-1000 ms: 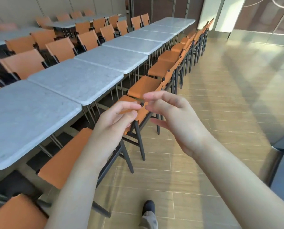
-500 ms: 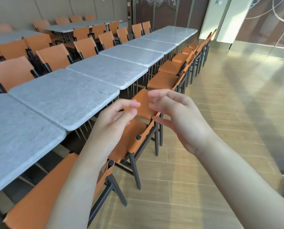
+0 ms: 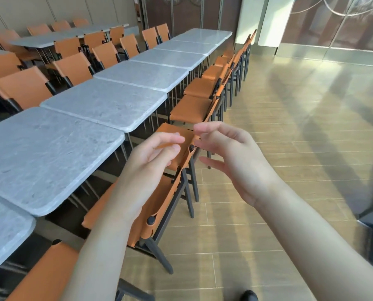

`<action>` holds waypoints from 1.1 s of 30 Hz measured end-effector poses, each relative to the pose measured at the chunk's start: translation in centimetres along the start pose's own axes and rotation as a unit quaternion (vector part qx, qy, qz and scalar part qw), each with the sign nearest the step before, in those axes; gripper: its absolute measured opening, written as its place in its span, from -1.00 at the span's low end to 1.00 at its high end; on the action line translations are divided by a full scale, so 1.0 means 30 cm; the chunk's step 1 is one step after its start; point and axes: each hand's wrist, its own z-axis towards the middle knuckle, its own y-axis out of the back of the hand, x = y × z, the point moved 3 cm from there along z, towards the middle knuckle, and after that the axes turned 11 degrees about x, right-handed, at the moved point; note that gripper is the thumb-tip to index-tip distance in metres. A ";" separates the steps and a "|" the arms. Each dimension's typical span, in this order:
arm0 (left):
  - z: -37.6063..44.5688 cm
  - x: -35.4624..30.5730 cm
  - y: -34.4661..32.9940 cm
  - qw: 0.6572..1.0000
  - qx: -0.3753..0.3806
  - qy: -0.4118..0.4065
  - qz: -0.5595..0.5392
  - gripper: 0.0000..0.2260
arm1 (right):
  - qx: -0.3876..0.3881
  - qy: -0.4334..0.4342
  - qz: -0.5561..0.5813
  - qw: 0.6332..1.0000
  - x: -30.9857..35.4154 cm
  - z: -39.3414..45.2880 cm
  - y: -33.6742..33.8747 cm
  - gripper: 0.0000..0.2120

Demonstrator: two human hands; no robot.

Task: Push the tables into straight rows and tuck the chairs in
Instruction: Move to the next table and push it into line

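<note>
Your left hand (image 3: 153, 155) and right hand (image 3: 229, 157) hover together at the centre of the frame, above the chair backs, fingers loosely curled and relaxed, gripping nothing. The fingertips of the two hands nearly meet but stay apart.

The row of tables (image 3: 107, 103) runs from the lower left up to the upper middle of the frame. The tops are pale grey, mottled like stone, square with rounded corners, set edge to edge on thin metal legs. The nearest top at the far lower left is cut off by the frame edge.

Along the right side of that row stand the chairs (image 3: 194, 107), with orange seats and sling backs that look like leather, fixed by round black studs to dark frames. Their seats sit partly under the table edges. Your left forearm hides much of the nearest chair (image 3: 159, 205), and your hands cover part of the chair behind it. The chairs toward the upper middle overlap one another and are hard to separate.

A second row of tables (image 3: 72, 35) with more orange chairs fills the upper left. The floor (image 3: 289, 148) is tan, wood-look planking with streaks of glare. A dark shoe tip (image 3: 249, 296) is cut off at the bottom edge.
</note>
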 end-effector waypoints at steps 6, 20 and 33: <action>0.298 0.010 -0.167 1.000 -0.009 -0.005 0.001 -0.82 | -0.006 -0.002 -0.009 1.000 -0.003 0.177 0.291 -0.81; 0.965 -0.055 -0.615 1.000 -0.016 0.005 -0.005 -0.85 | 0.015 -0.011 -0.017 1.000 0.068 0.556 0.993 -0.82; 1.323 -0.008 -0.679 0.999 -0.044 0.010 -0.008 -0.80 | 0.050 -0.013 -0.022 0.998 0.052 0.847 1.236 -0.80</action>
